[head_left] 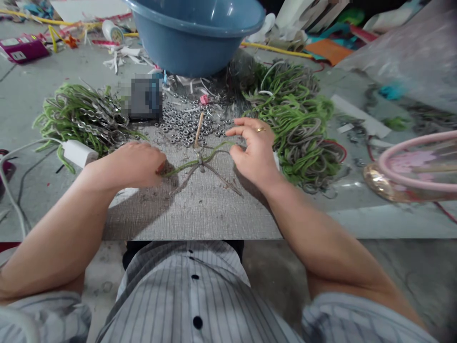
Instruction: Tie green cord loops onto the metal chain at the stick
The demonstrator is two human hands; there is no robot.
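My left hand (137, 164) is closed, pinching one end of a green cord (185, 164) that lies across a grey board (200, 209). My right hand (255, 150), with a ring on one finger, pinches the cord's other end near a thin wooden stick (199, 128). Grey cords cross under the green one at a small metal ring (201, 162) between my hands. Several small metal rings (185, 124) lie in a heap just beyond.
A pile of green and grey cords (296, 119) lies at the right, another with metal chains (84, 116) at the left. A blue basin (196, 33) stands behind. A white charger (78, 153) and cable lie at the left; a pink hoop (417, 162) at the right.
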